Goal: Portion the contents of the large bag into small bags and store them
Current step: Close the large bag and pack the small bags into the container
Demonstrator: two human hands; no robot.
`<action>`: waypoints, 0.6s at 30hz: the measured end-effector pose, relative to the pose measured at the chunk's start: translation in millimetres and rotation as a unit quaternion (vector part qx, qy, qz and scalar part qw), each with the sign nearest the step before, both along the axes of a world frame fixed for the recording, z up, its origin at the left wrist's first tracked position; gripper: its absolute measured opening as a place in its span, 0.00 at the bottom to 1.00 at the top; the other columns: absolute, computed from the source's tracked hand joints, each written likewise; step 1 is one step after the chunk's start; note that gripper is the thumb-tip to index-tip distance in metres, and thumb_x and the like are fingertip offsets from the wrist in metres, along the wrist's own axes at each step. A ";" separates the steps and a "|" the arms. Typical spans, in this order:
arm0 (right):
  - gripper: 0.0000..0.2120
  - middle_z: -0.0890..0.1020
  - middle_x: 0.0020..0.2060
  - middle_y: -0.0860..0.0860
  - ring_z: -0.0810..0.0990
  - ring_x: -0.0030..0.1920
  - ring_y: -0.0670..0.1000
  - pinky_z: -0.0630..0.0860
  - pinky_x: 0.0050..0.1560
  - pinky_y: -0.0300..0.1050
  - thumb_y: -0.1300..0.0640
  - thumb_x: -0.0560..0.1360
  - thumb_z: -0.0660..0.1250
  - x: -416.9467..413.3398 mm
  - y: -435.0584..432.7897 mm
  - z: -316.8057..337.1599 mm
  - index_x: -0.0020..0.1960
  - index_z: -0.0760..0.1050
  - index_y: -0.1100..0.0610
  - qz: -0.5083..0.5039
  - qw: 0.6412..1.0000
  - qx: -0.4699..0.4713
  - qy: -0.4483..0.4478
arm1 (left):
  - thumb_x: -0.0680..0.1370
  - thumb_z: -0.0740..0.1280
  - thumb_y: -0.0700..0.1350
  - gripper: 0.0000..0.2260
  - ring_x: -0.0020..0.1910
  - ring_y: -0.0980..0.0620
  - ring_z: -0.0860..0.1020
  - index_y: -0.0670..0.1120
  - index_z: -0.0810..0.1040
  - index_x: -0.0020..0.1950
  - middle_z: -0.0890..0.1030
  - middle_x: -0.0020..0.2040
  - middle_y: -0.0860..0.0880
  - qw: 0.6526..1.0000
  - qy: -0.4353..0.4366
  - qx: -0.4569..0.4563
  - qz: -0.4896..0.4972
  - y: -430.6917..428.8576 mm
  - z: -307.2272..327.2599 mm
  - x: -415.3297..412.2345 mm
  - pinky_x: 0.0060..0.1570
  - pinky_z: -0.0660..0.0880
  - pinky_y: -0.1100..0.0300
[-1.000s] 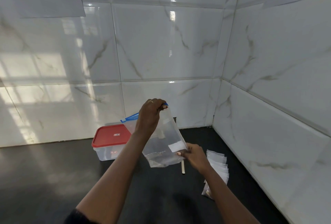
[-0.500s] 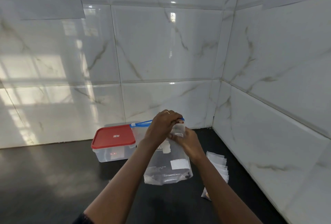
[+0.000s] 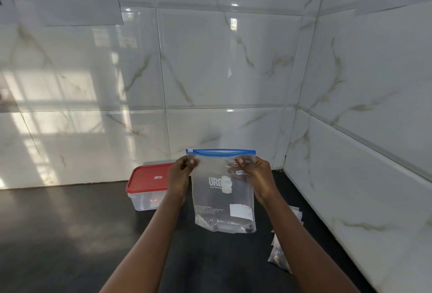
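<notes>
Large bag (image 3: 223, 199): clear plastic, blue zip strip on top, white print, a few dark bits at the bottom; upright, pinched at both top corners by left hand (image 3: 181, 173) and right hand (image 3: 254, 175). Small bags (image 3: 284, 246): clear, piled on the counter (image 3: 70, 234) to its right. Box (image 3: 149, 182): clear, red lid on, behind and left of it.

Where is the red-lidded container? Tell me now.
Head view, left of centre: the red-lidded container sits on the dark counter by the tiled wall, just behind the left hand.

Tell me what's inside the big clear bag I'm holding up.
Mostly empty: the bag shows a few dark bits along its bottom and a pale lump near the middle. The white label, left hand and right hand cover small patches.
</notes>
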State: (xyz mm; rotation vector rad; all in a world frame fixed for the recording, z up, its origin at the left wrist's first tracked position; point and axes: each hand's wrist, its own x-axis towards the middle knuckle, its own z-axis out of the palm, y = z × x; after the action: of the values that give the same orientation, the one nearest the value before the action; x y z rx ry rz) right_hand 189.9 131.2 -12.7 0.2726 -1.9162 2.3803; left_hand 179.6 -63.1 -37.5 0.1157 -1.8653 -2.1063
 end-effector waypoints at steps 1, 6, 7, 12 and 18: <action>0.05 0.86 0.35 0.53 0.85 0.36 0.51 0.81 0.43 0.48 0.65 0.76 0.65 0.8 -0.3 -0.1 0.44 0.79 0.60 0.002 1.000 0.001 -0.001 | 0.77 0.65 0.39 0.07 0.45 0.52 0.79 0.41 0.78 0.54 0.83 0.42 0.49 1.000 0.012 0.027 0.009 1.7 1.9 1.9 0.52 0.75 0.54; 0.05 0.86 0.36 0.54 0.85 0.36 0.51 0.81 0.44 0.48 0.61 0.75 0.66 4.8 1.9 1.2 0.50 0.79 0.57 -0.008 1.000 -0.026 0.003 | 0.77 0.65 0.42 0.06 0.32 0.57 0.82 0.47 0.75 0.53 0.83 0.40 0.48 0.997 0.055 0.046 0.019 7.5 16.9 1.6 0.39 0.78 0.64; 0.06 0.86 0.36 0.53 0.85 0.35 0.51 0.81 0.42 0.46 0.60 0.75 0.66 4.8 1.9 2.3 0.51 0.78 0.58 -0.013 0.999 -0.033 0.005 | 0.78 0.65 0.42 0.04 0.32 0.56 0.82 0.48 0.75 0.52 0.83 0.40 0.48 0.997 0.055 0.046 0.017 7.6 20.2 1.6 0.38 0.78 0.64; 0.08 0.86 0.35 0.53 0.85 0.35 0.51 0.81 0.38 0.42 0.58 0.76 0.66 2.1 5.8 2.7 0.45 0.81 0.61 -0.060 0.998 -0.031 -0.013 | 0.78 0.63 0.41 0.04 0.34 0.58 0.80 0.43 0.77 0.46 0.81 0.38 0.50 0.996 0.073 0.047 0.025 9.7 25.8 3.4 0.37 0.77 0.66; 0.03 0.84 0.34 0.51 0.81 0.38 0.52 0.78 0.39 0.40 0.60 0.74 0.69 -2.5 6.2 -3.2 0.42 0.81 0.57 -0.118 0.991 -0.037 -0.043 | 0.77 0.65 0.37 0.04 0.36 0.54 0.76 0.44 0.79 0.44 0.79 0.38 0.46 0.992 0.068 0.098 0.046 15.5 18.1 7.7 0.33 0.76 0.69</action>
State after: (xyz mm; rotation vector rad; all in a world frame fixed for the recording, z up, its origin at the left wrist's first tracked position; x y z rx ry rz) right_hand 187.4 137.4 -15.9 -0.0617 -1.7755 2.3329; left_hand 187.3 -47.6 -19.4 0.0990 -1.5459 -2.1711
